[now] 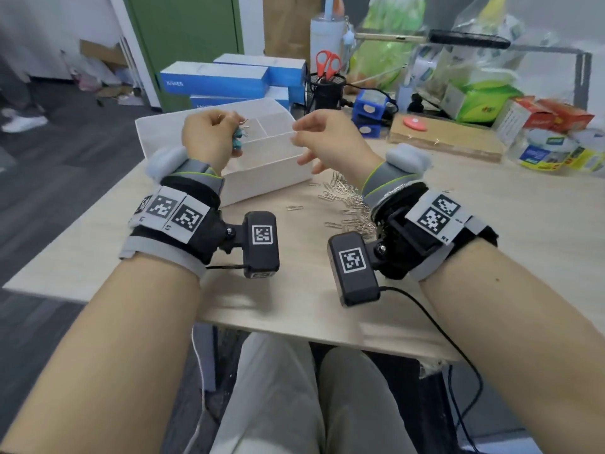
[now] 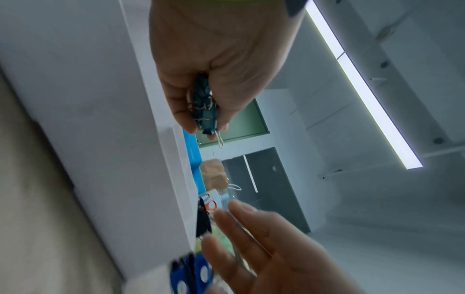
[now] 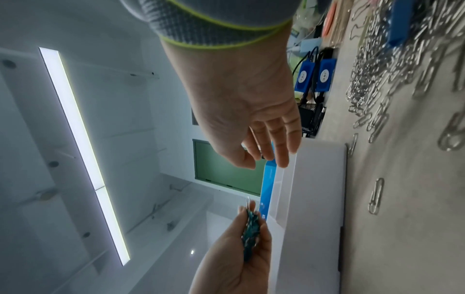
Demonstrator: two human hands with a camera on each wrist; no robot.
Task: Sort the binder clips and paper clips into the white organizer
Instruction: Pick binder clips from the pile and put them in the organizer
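1. Head view, far left: the left hand (image 1: 209,136) is raised over the left part of the white organizer (image 1: 262,178), fingers curled round a bunch of teal binder clips (image 1: 238,139). Their wire handles poke out past the fingertips.
2. Left wrist view confirms the grip: the binder clips (image 2: 203,105) are squeezed between curled fingers and palm, with one wire loop hanging free beyond them.
3. The organizer sits on the light wooden table (image 1: 294,290), toward its far left part. Its inner walls split it into compartments; what lies inside them cannot be told.
4. Just right of the left hand, the right hand (image 1: 330,139) hovers over the organizer's right side. Its fingers are loosely spread and only slightly bent, and it holds nothing; the right wrist view shows the same relaxed fingers (image 3: 281,143) beside the organizer's wall (image 3: 319,199).
5. On the table, right of the organizer's near corner, lies a heap of silver paper clips (image 1: 347,204), partly hidden by the right wrist. A few strays lie apart, one near the organizer's front wall.
6. Behind the organizer stand blue boxes (image 1: 216,80), then a black mesh cup with red-handled scissors (image 1: 327,63).
7. Farther right sit small blue devices (image 1: 370,106) and a cardboard slab (image 1: 445,139), with cluttered packaging beyond.
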